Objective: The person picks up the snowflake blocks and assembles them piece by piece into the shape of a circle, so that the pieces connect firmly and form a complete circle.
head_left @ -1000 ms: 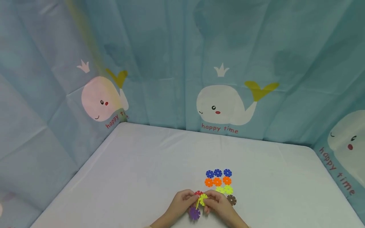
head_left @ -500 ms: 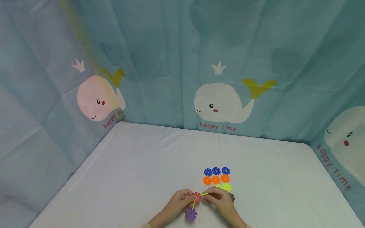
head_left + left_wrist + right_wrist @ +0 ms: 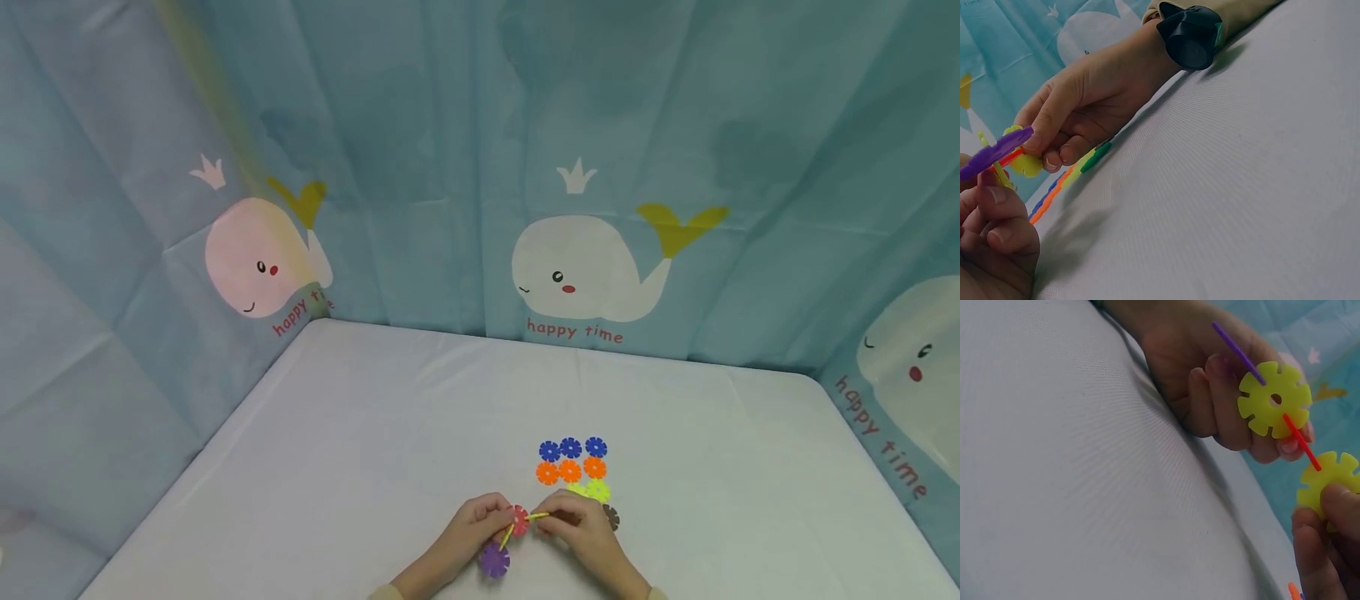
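Note:
My left hand [image 3: 474, 532] pinches a red interlocking disc [image 3: 519, 520] with a notched rim. A yellow disc [image 3: 1272, 400] is slotted into the red one, and a purple disc [image 3: 495, 561] hangs from that yellow one, lowest in the chain. My right hand [image 3: 576, 532] pinches a second yellow disc [image 3: 1325, 481] between thumb and fingers. In the head view this disc is edge-on, its rim meeting the red disc's right side. The right wrist view shows the red disc spanning both yellow ones; how deep the slots engage is unclear.
Beyond the hands, blue discs [image 3: 571, 447] and orange discs [image 3: 570, 471] lie in rows on the white table [image 3: 390, 433]. Lime discs [image 3: 597, 490] and a brownish disc [image 3: 613, 517] are partly behind my right hand. A whale-print curtain [image 3: 450, 250] surrounds the table.
The right hand's yellow disc has turned from face-on to edge-on against the red disc. The purple disc has swung slightly left. Both hands keep their pinch.

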Tool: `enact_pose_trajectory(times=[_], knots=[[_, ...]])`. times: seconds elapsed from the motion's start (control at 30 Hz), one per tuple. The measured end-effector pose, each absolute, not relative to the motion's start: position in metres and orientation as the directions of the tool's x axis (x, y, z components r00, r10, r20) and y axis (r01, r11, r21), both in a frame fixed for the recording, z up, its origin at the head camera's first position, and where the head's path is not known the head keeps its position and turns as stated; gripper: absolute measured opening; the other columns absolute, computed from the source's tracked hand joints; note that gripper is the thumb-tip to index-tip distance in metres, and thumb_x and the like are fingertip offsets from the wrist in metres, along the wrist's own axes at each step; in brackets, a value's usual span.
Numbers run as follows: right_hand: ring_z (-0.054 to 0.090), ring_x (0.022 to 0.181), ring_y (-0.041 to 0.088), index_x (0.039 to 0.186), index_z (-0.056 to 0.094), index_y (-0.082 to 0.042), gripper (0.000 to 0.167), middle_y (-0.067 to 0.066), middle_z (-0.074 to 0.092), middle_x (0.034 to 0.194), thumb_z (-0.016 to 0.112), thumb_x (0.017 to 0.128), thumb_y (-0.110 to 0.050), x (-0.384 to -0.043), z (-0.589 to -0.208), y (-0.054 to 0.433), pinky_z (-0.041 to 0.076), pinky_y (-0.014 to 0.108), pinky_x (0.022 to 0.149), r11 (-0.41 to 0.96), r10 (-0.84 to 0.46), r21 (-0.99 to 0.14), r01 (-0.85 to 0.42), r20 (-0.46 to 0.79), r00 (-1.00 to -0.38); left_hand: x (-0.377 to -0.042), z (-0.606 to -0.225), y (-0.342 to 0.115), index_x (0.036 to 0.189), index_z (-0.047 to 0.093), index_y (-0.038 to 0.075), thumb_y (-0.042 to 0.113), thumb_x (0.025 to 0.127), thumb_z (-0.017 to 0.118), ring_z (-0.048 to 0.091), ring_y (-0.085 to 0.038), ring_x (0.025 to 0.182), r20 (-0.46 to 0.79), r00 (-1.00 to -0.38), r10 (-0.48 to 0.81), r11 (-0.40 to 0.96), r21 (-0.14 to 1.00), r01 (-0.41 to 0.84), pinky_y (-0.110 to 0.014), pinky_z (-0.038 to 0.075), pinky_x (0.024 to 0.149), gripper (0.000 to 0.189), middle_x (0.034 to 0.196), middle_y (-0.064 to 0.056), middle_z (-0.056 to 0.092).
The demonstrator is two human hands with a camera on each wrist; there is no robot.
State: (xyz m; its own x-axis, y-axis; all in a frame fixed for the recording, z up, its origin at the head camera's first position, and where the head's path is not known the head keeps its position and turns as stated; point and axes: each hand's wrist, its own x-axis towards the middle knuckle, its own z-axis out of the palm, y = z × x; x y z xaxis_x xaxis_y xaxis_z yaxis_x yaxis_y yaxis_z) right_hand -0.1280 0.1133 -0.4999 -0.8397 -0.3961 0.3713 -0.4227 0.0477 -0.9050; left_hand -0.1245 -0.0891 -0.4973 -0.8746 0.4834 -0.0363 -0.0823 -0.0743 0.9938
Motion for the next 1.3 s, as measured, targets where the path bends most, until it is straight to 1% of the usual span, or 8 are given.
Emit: enact_pose_trajectory(times=[0.07,0.2,0.37,0.47,0.6,0.8,1.03,1.3], knots=[[0.057,0.067,0.017,0.087,0.067,-0.007,0.009,0.005,0.063,0.082,0.059,0.084,-0.003,-0.128,-0.502,0.113,0.049,0.028,0.060,0.042,-0.404,-0.894,-0.446,0.393,-0.826,-0.123,-0.497,-0.089,0.085,0.049,-0.015,0.014,0.092,0.050,0.038,-0.004,0.051,-0.031,-0.874,0.486,-0.082,0.993,-0.081,-0.015,0.031,0.046,0.030,0.062,0.003,0.046],[0.057,0.068,0.018,0.085,0.066,-0.002,0.012,0.008,0.063,0.081,0.058,0.082,0.007,-0.123,-0.486,0.110,0.049,0.028,0.060,0.021,-0.430,-0.846,-0.533,0.473,-0.768,-0.118,-0.484,-0.091,0.083,0.052,-0.014,0.014,0.092,0.049,0.038,-0.003,0.052,0.005,-0.864,0.503,-0.075,0.996,-0.038,-0.015,0.032,0.049,0.029,0.060,0.005,0.045],[0.058,0.070,0.017,0.082,0.065,0.001,0.018,0.011,0.062,0.080,0.059,0.076,0.016,-0.122,-0.473,0.111,0.049,0.028,0.060,0.006,-0.441,-0.784,-0.620,0.555,-0.706,-0.118,-0.465,-0.090,0.084,0.053,-0.016,0.007,0.092,0.047,0.036,-0.003,0.052,0.058,-0.841,0.537,-0.064,0.998,0.028,-0.015,0.031,0.051,0.025,0.059,0.005,0.042],[0.058,0.072,0.015,0.082,0.066,-0.001,0.019,0.010,0.063,0.080,0.060,0.076,0.016,-0.122,-0.474,0.111,0.049,0.026,0.062,0.014,-0.453,-0.785,-0.619,0.547,-0.704,-0.118,-0.469,-0.092,0.086,0.054,-0.016,0.007,0.092,0.047,0.035,-0.003,0.053,0.047,-0.840,0.541,-0.066,0.998,0.014,-0.015,0.031,0.051,0.025,0.060,0.005,0.042],[0.059,0.073,0.015,0.081,0.067,-0.003,0.016,0.009,0.064,0.080,0.061,0.077,0.012,-0.118,-0.475,0.109,0.049,0.025,0.064,0.063,-0.463,-0.802,-0.594,0.504,-0.729,-0.118,-0.484,-0.094,0.086,0.054,-0.016,0.009,0.092,0.048,0.036,-0.004,0.054,0.009,-0.846,0.534,-0.077,0.996,-0.037,-0.016,0.031,0.051,0.027,0.060,0.006,0.042],[0.057,0.066,0.014,0.080,0.068,-0.005,0.017,0.004,0.063,0.076,0.064,0.075,0.011,-0.115,-0.470,0.107,0.046,0.020,0.059,0.147,-0.398,-0.767,-0.625,0.533,-0.747,-0.124,-0.495,-0.092,0.083,0.054,-0.013,0.015,0.092,0.049,0.034,-0.004,0.053,0.010,-0.866,0.500,-0.057,0.998,-0.022,-0.017,0.030,0.051,0.030,0.059,0.005,0.039],[0.056,0.062,0.014,0.080,0.067,0.001,0.020,0.007,0.062,0.073,0.065,0.069,0.018,-0.115,-0.468,0.104,0.045,0.019,0.056,0.105,-0.373,-0.695,-0.711,0.635,-0.676,-0.123,-0.485,-0.091,0.084,0.053,-0.015,0.011,0.093,0.048,0.035,-0.004,0.052,0.021,-0.858,0.514,-0.059,0.998,-0.011,-0.015,0.031,0.049,0.028,0.059,0.006,0.040],[0.058,0.064,0.012,0.083,0.068,-0.001,0.022,0.005,0.064,0.076,0.067,0.068,0.015,-0.121,-0.486,0.105,0.045,0.017,0.057,0.129,-0.380,-0.647,-0.752,0.668,-0.640,-0.116,-0.474,-0.091,0.081,0.050,-0.015,0.010,0.093,0.047,0.034,-0.002,0.051,0.041,-0.861,0.506,-0.080,0.997,0.000,-0.015,0.030,0.048,0.028,0.058,0.007,0.040]])
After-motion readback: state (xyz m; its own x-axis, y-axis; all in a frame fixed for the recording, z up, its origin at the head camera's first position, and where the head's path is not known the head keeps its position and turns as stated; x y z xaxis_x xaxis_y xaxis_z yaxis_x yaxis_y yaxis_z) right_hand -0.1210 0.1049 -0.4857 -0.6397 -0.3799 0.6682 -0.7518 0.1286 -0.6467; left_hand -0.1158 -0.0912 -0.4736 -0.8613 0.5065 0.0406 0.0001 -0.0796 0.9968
